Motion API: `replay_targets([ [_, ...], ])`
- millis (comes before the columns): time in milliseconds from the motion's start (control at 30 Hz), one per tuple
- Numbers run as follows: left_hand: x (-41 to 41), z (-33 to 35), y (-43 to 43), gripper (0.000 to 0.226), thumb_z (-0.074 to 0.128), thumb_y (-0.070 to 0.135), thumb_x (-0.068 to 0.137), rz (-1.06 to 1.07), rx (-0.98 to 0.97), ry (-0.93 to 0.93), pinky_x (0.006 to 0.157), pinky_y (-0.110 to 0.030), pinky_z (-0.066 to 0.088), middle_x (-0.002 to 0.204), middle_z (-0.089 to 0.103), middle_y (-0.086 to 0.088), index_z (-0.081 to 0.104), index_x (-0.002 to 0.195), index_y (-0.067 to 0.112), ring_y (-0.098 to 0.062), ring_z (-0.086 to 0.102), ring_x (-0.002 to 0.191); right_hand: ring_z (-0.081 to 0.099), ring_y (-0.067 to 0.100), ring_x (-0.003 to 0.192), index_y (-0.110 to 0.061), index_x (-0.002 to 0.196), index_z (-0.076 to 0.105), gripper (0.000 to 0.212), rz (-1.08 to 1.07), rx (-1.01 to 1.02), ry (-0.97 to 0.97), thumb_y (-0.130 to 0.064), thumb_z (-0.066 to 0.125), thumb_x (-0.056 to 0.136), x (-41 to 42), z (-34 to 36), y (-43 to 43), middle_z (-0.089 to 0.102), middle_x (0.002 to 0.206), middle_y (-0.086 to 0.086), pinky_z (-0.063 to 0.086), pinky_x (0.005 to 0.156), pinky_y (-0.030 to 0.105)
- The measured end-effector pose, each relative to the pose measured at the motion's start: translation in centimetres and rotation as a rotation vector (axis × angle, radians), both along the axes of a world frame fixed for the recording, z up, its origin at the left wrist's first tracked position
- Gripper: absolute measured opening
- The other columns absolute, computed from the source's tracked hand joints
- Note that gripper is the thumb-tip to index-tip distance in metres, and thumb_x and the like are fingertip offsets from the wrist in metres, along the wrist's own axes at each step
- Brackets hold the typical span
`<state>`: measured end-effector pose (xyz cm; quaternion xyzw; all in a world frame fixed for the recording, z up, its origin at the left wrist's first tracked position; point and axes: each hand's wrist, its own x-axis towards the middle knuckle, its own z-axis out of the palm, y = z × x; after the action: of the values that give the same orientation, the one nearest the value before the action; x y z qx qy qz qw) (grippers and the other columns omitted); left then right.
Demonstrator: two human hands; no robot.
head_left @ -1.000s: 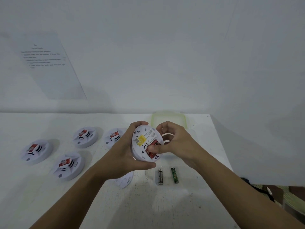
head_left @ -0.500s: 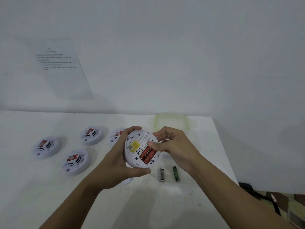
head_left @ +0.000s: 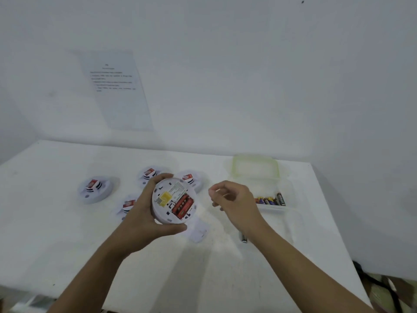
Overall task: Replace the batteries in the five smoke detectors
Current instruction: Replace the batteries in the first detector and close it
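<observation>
- Held above the white table in the left hand: one smoke detector, back side up, thumb under its near rim and fingers curled over its far edge.
- In its open bay, two red batteries side by side, next to a yellow label.
- Right of the held detector and clear of it: the right hand, loosely curled, fingertips pinched together (holding anything or not, cannot tell).
- Behind and left of the held detector, four more detectors on the table, the farthest left well apart, two partly hidden by the left hand.
- Just below the held detector, a white cover piece flat on the table.
- Right of the held detector, past the right hand, a clear plastic box with loose batteries inside, close to the table's right edge; its green-rimmed lid behind.
- One loose battery peeking out under the right wrist.
- Open tabletop near the front edge, between the two forearms and left of the left arm.
- Compared with half a second back: right hand off the battery bay and drawn away to the right; box of batteries now exposed.
</observation>
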<state>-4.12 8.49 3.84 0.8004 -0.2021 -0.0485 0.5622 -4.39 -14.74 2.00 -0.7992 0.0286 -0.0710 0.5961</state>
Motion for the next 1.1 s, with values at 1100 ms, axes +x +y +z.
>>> replay_targets([
  [1100, 5.1, -1.4, 6.5, 0.103, 0.095, 0.011, 0.063, -0.086, 0.042, -0.008, 0.097, -0.029, 0.057, 0.142, 0.045, 0.02, 0.034, 0.145, 0.027, -0.004, 0.051, 0.13, 0.06, 0.011, 0.081, -0.019, 0.094, 0.065, 0.042, -0.03, -0.463, 0.118, -0.046, 0.084, 0.068, 2.6, -3.3, 5.3, 0.061, 0.092, -0.006, 0.046, 0.062, 0.019],
])
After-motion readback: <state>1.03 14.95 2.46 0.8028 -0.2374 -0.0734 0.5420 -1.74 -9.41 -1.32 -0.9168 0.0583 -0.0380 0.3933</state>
